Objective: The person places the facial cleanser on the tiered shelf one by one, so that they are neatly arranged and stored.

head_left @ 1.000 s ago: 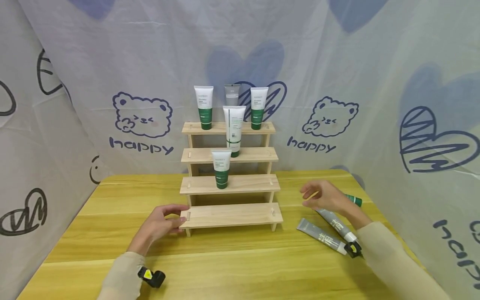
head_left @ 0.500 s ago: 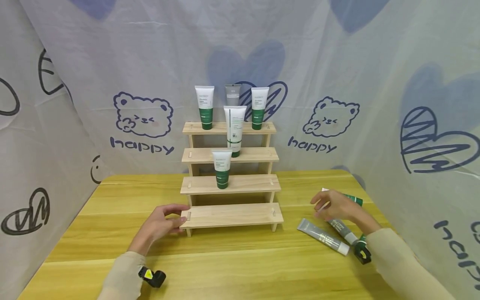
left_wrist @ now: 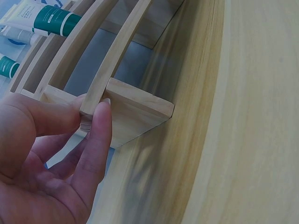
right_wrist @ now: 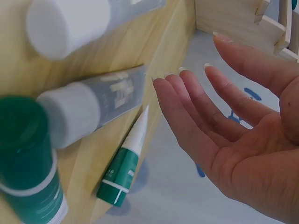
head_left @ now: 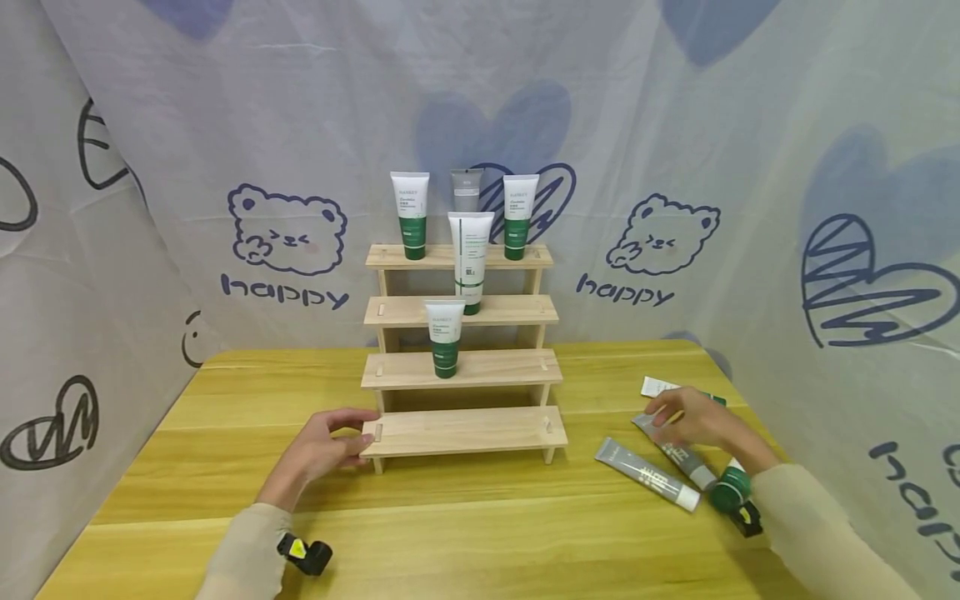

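My left hand (head_left: pixel 318 446) holds the left end of the lowest step of a wooden tiered display stand (head_left: pixel 465 431); in the left wrist view, thumb and fingers pinch the step's corner (left_wrist: pixel 96 100). Over the tubes at right hovers my right hand (head_left: pixel 697 418), fingers loosely bent, with nothing held in the right wrist view. Below it lies a grey tube with a white cap (right_wrist: pixel 70 114), partly hidden in the head view. Another grey tube (head_left: pixel 648 473) lies nearer the stand. A white-and-green tube (right_wrist: pixel 124 168) lies behind, and a green-capped tube (head_left: pixel 731 490) is by the right wrist.
White-and-green tubes stand cap-down on the upper steps: two on the top (head_left: pixel 411 217), a larger one (head_left: pixel 470 258) on the step below, one (head_left: pixel 445 337) on the third. A grey tube (head_left: pixel 466 192) stands at the top middle. A printed cloth (head_left: pixel 300 100) encloses the wooden table (head_left: pixel 420 533).
My right hand has moved right and slightly toward me, over the grey tubes, uncovering the white end of the back tube and the green-capped tube. My left hand stays on the stand.
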Action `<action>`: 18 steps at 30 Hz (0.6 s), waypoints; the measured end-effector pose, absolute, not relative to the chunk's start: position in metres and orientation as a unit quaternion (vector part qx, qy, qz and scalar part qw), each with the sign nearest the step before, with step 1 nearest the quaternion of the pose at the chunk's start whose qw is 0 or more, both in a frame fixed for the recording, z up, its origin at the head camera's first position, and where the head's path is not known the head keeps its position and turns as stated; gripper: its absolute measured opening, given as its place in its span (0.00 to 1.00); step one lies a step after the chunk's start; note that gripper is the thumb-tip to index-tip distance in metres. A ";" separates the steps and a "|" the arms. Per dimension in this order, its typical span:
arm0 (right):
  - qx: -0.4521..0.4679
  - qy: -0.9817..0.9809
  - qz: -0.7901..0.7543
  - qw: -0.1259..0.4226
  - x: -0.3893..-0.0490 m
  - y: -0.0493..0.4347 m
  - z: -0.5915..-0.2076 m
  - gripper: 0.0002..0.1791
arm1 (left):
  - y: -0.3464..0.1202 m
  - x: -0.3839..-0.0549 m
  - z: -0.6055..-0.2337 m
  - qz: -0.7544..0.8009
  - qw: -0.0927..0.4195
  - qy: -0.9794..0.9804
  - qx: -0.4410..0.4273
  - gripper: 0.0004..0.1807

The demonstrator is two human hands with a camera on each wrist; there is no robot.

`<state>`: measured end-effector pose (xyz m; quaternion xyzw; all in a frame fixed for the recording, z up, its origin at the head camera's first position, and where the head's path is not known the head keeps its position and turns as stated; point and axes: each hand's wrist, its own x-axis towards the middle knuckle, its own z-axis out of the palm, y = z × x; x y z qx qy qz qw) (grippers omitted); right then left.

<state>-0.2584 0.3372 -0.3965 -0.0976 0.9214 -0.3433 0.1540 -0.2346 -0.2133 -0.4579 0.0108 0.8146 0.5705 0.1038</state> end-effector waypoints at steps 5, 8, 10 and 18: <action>-0.100 0.925 -0.337 0.140 -0.258 0.348 -0.399 0.23 | -0.213 -0.234 -0.459 0.570 0.103 0.815 0.012 0.23; -0.098 0.927 -0.333 0.139 -0.258 0.354 -0.400 0.24 | -0.213 -0.234 -0.459 0.572 0.104 0.814 0.013 0.23; -0.092 0.929 -0.330 0.142 -0.258 0.359 -0.401 0.24 | -0.214 -0.234 -0.459 0.573 0.104 0.813 0.012 0.23; -0.086 0.932 -0.316 0.155 -0.258 0.382 -0.404 0.24 | -0.214 -0.235 -0.458 0.573 0.106 0.813 0.008 0.22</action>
